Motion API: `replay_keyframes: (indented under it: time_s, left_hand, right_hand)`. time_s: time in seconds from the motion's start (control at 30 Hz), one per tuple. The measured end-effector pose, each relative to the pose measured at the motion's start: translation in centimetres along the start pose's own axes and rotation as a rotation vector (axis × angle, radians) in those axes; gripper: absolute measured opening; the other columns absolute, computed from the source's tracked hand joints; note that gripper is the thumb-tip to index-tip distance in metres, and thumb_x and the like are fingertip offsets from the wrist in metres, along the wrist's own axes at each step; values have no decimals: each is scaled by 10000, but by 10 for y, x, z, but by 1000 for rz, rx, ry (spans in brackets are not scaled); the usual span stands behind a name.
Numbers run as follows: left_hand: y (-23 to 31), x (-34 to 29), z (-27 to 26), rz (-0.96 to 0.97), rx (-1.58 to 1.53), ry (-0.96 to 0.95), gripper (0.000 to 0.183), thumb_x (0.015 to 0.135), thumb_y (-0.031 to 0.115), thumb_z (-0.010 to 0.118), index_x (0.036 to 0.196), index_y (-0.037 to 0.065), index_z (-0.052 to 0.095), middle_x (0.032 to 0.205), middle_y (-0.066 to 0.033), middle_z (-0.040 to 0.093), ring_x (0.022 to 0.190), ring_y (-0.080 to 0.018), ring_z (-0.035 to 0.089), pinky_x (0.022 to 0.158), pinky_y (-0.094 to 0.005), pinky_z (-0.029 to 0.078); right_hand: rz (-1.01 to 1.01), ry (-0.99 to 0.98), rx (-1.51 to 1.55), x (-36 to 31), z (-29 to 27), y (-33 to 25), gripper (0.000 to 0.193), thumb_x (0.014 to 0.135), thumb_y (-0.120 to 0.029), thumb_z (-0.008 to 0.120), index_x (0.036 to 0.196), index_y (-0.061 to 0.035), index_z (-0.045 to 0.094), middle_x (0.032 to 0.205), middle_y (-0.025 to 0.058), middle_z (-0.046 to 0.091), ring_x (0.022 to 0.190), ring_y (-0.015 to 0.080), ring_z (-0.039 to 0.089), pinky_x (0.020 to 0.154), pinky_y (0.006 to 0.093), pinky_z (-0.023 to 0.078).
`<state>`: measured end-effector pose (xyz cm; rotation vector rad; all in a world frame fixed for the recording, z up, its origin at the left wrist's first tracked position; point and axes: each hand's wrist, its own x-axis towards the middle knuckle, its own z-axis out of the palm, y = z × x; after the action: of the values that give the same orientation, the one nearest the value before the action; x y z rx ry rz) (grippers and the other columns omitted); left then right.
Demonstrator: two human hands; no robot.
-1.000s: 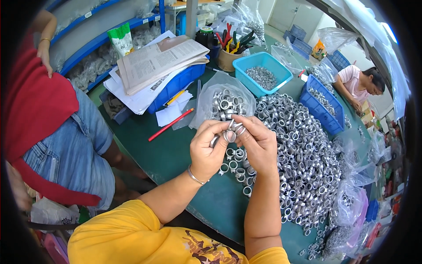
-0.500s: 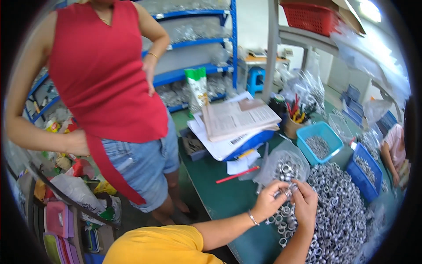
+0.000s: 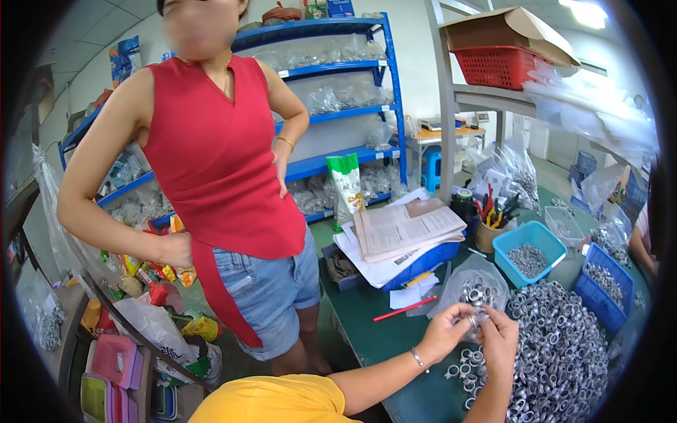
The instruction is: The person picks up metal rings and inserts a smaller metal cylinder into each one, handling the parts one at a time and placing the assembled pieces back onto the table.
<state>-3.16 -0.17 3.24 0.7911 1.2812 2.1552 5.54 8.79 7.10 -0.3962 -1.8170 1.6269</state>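
My left hand point(image 3: 444, 334), with a silver bangle at the wrist, pinches small ring-shaped metal parts point(image 3: 473, 319) between thumb and fingers. Opposite it, my right hand point(image 3: 501, 340) is closed with its fingertips at the same parts; exactly how many pieces each hand has is too small to tell. Under and beyond my fingers lies a clear plastic bag point(image 3: 495, 273) with more metal rings inside. To the right of my hands spreads a large heap of loose grey metal rings point(image 3: 557, 345) on the green table point(image 3: 367, 337).
A turquoise basin point(image 3: 515, 242) and a blue bin point(image 3: 591, 289) hold small metal parts. Newspapers point(image 3: 409, 229), a red pen point(image 3: 405, 308) and a pen cup point(image 3: 486, 236) lie beyond my hands. A person in a red top point(image 3: 222, 155) stands across the table's left edge; another sits far right.
The view has tilted up and turned left, so the scene sits lower and further right. My hands stay together at the metal rings, with fingers slightly shifted.
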Motion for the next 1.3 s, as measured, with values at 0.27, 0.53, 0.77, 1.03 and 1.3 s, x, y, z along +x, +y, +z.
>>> replay_keyframes:
  time_s: [0.27,0.53,0.77,1.03,1.3]
  left_hand:
    - [17,9,-7,-30,-287,287,121,845,77,556,951,55,504,688,-3,487,490,-47,382,419,-196,293]
    - [-25,17,49,-52,-300,208,107,886,65,447,965,36,512,730,0,536,554,-36,448,479,-161,361]
    - [-46,14,30,75,-174,224,117,845,43,568,946,-5,535,729,7,524,552,-25,430,462,-173,329]
    - [-36,13,28,84,-262,171,123,841,44,580,945,-2,535,728,3,525,522,-18,406,436,-171,307]
    - [-46,0,36,117,-54,117,123,841,46,571,961,25,552,778,6,538,566,-23,415,474,-163,319]
  right_hand:
    - [99,39,456,12,19,1,124,831,-21,556,952,3,548,850,101,624,624,117,565,509,222,449]
    - [192,-48,1028,11,-26,1,98,846,-16,470,928,11,516,900,217,624,602,190,589,504,262,476]
    - [283,-63,1244,16,-28,12,163,823,-63,421,969,-20,480,910,259,613,616,225,592,535,285,469]
    - [313,-152,1387,19,-34,24,159,871,-126,424,948,-32,528,909,220,629,647,233,621,548,289,495]
    - [90,60,1147,14,-39,1,192,844,-82,579,1024,-33,534,875,122,629,684,120,586,555,222,467]
